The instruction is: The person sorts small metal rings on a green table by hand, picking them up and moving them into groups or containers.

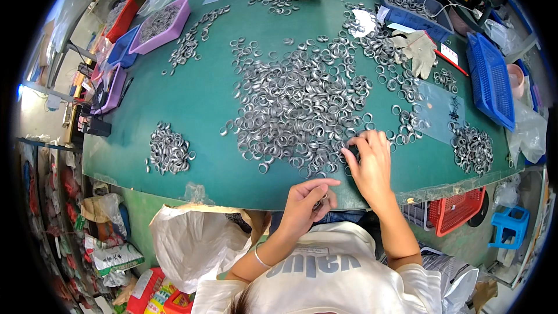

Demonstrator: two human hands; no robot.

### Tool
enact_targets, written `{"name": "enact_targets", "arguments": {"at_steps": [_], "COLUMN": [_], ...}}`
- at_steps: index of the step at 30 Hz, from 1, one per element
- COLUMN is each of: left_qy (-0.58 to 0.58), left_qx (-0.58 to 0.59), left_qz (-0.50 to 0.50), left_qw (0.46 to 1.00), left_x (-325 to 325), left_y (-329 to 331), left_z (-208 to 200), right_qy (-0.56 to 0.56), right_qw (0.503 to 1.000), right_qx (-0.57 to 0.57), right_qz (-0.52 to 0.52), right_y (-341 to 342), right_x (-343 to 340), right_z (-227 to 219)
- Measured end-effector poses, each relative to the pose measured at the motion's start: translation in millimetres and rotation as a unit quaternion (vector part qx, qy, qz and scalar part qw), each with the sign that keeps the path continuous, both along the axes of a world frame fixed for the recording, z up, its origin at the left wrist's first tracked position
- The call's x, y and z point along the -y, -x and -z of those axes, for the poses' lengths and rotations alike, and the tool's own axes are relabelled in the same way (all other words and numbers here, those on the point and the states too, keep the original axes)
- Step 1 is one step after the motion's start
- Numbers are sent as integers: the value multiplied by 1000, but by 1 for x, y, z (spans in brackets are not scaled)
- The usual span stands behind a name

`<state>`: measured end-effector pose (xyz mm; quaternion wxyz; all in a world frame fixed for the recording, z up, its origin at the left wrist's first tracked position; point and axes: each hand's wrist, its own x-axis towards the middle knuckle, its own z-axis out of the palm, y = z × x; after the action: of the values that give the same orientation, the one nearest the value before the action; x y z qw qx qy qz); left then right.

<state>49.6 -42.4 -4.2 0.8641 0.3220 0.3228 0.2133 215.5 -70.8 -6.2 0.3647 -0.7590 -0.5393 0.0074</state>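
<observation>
A broad heap of grey metal rings (290, 99) covers the middle of the green table (215, 189). At the heap's lower right edge is my right hand (371, 161), its fingers bent and spread, fingertips down among the rings. No ring shows clearly gripped in it. My left hand (309, 202) is curled just over the table's near edge, with the index finger stretched toward the right. Inside its curled fingers sits what looks like a metal ring, mostly hidden. Smaller ring piles lie at the left (168, 148) and right (472, 150).
Pink tray (183, 18) and blue tray (444, 26) hold more rings. A glove (417, 52), a red pen (452, 63), a plastic bag (442, 110) and a blue basket (491, 81) lie along the right. A white sack (189, 244) stands below the near edge.
</observation>
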Motion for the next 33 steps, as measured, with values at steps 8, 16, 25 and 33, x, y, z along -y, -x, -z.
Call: {"name": "enact_targets", "arguments": {"at_steps": [8, 16, 25, 33], "left_qy": [-17, -31, -29, -90], "left_qx": [-3, -16, -16, 11], "left_qz": [-80, -10, -21, -68], "left_qw": [997, 999, 999, 993], "left_x": [6, 3, 3, 6], "left_y": [-11, -7, -4, -11], "left_z": [1, 0, 5, -1], "right_qy": [30, 23, 45, -19], "right_qw": [930, 928, 997, 713], "right_qx": [-351, -346, 67, -692], "right_qz": [-102, -134, -22, -109], "right_y": [4, 6, 5, 10], "right_x": [22, 27, -3, 37], "right_z": [-5, -11, 9, -2]}}
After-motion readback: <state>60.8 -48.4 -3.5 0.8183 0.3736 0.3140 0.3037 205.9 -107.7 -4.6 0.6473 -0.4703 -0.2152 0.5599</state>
